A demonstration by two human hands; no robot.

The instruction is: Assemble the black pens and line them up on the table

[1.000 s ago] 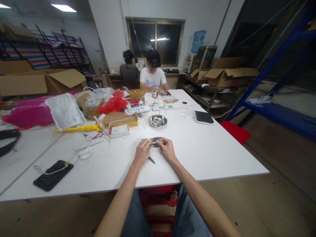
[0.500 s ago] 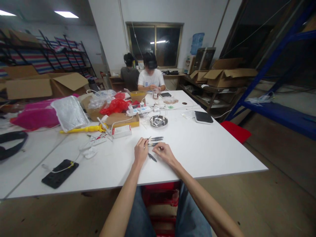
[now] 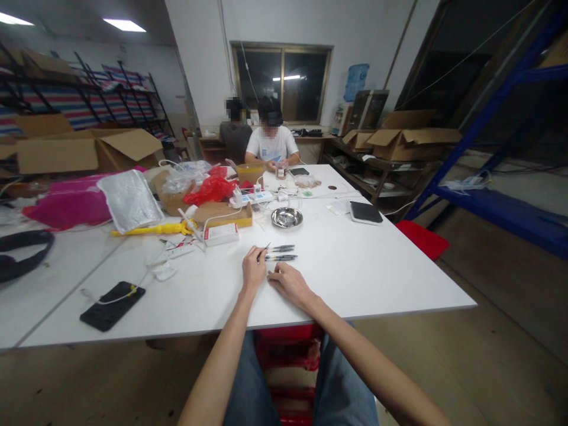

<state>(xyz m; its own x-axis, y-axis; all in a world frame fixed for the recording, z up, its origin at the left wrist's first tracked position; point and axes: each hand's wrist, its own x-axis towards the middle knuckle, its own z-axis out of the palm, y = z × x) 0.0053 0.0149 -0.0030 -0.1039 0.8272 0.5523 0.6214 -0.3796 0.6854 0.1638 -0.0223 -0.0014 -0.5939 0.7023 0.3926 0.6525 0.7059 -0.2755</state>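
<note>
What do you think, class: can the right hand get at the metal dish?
Probably yes: between the right hand and the metal dish, the pens lie flat on the table, leaving room above.

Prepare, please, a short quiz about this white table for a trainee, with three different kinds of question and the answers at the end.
1. True or false: seen from the camera, the metal bowl stands beyond the pens.
2. Short answer: which hand holds the thin dark stick?
3. Fill in the gap: in the picture, the small white box lies to the ____ of the metal bowl.

Key: 1. True. 2. The left hand. 3. Left.
</note>
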